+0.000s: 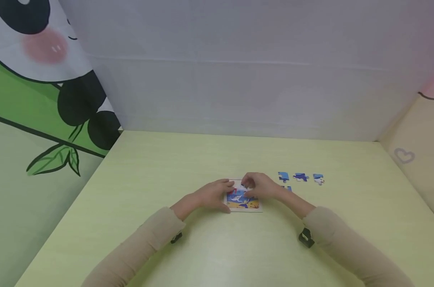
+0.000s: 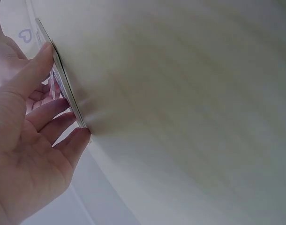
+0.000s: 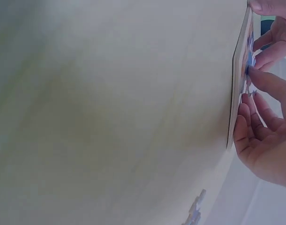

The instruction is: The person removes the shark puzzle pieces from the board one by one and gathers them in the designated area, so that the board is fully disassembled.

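A small jigsaw puzzle board (image 1: pixel 242 209) with a pale rim and a blue and yellow sea picture lies on the table between both hands. My left hand (image 1: pixel 214 194) holds its left side, thumb at the near corner and fingers over the far part. In the left wrist view, that thumb (image 2: pixel 42 61) and the fingertips meet the board's edge (image 2: pixel 68 84). My right hand (image 1: pixel 261 185) is over the board's upper right and pinches a puzzle piece (image 1: pixel 243 185), mostly hidden by the fingers. From the right wrist view, the thumb (image 3: pixel 269 83) and fingers are close above the picture.
Right of the board lie several loose pieces: a blue one (image 1: pixel 283 176), a dark blue one (image 1: pixel 301 177) and a blue-white one (image 1: pixel 319 179). Another piece (image 1: pixel 288 188) is partly hidden by the right forearm. Behind the table (image 1: pixel 188 155) stands a pale wall (image 1: pixel 217 95).
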Demonstrator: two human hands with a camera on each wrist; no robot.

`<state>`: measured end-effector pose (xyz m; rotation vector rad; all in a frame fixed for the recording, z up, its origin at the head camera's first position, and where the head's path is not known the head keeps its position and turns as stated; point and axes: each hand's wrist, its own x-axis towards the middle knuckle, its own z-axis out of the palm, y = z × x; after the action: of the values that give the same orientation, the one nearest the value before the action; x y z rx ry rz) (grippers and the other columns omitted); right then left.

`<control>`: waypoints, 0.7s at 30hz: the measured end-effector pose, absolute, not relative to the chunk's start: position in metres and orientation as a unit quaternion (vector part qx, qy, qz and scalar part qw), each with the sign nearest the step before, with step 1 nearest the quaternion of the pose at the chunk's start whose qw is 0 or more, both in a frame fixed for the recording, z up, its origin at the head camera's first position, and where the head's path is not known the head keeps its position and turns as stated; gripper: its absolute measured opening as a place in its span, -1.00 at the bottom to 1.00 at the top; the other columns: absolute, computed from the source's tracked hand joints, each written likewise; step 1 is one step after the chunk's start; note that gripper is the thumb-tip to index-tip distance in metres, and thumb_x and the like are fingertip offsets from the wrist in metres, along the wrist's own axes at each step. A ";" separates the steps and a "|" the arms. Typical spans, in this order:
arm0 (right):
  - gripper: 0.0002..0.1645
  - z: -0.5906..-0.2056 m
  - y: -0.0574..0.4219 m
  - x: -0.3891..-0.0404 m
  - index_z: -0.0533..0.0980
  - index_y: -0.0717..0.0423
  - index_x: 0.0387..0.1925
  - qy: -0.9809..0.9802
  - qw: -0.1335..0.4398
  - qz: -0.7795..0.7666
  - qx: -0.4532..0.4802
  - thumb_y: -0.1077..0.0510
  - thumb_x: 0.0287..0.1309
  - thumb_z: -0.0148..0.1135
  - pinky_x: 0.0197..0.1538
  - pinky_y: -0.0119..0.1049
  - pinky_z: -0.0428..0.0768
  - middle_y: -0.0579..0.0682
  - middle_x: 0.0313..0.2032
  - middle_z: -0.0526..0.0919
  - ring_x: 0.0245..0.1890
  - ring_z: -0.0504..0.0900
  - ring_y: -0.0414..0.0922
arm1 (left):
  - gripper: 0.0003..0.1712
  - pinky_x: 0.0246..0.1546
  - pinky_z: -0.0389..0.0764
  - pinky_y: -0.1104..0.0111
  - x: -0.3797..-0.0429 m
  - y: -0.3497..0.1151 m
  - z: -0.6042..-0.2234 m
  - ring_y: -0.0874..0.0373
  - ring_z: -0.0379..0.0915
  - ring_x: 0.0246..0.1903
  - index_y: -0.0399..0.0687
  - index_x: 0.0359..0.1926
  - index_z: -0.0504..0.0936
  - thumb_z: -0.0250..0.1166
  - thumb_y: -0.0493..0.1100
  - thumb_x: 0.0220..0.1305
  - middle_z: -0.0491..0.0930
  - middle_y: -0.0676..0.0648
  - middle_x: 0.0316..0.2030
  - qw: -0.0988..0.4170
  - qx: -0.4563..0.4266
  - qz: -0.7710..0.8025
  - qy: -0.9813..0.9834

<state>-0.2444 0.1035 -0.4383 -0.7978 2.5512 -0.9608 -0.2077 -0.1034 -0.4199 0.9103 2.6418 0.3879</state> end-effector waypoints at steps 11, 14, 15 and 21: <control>-0.52 -0.433 0.102 -0.237 0.51 0.26 -0.11 0.890 0.116 -0.305 -0.319 0.22 -0.15 0.41 -0.05 -0.23 0.52 0.02 -0.22 0.61 -0.18 0.54 -0.10 | -0.19 0.29 0.10 0.15 -0.207 -0.103 -0.420 -0.06 -0.03 0.32 -0.21 0.21 0.35 0.40 0.03 -0.03 0.18 -0.14 0.30 0.156 0.320 0.129 0.926; -0.52 -0.432 0.102 -0.236 0.52 0.26 -0.10 0.895 0.100 -0.279 -0.333 0.19 -0.13 0.40 -0.01 -0.20 0.51 0.06 -0.17 0.62 -0.13 0.55 -0.07 | -0.19 0.28 0.10 0.15 -0.207 -0.103 -0.419 -0.07 -0.02 0.32 -0.21 0.22 0.35 0.40 0.03 -0.04 0.18 -0.14 0.30 0.157 0.320 0.127 0.926; -0.51 -0.432 0.102 -0.235 0.52 0.26 -0.10 0.897 0.096 -0.273 -0.336 0.18 -0.13 0.40 -0.01 -0.20 0.51 0.06 -0.17 0.62 -0.13 0.55 -0.06 | -0.19 0.28 0.10 0.14 -0.207 -0.103 -0.419 -0.07 -0.02 0.32 -0.21 0.22 0.35 0.39 0.03 -0.03 0.18 -0.15 0.30 0.157 0.320 0.127 0.926; -0.51 -0.427 0.105 -0.233 0.54 0.26 -0.11 0.900 0.086 -0.269 -0.333 0.16 -0.15 0.41 -0.08 -0.24 0.54 0.04 -0.19 0.63 -0.19 0.56 -0.10 | -0.19 0.28 0.10 0.15 -0.206 -0.104 -0.417 -0.07 -0.01 0.31 -0.22 0.21 0.36 0.40 0.03 -0.04 0.19 -0.16 0.29 0.153 0.323 0.128 0.925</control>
<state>-0.2332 0.1046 -0.4266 -0.9913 2.6813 -0.8029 -0.2059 -0.1039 -0.4171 0.9261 2.6534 0.3664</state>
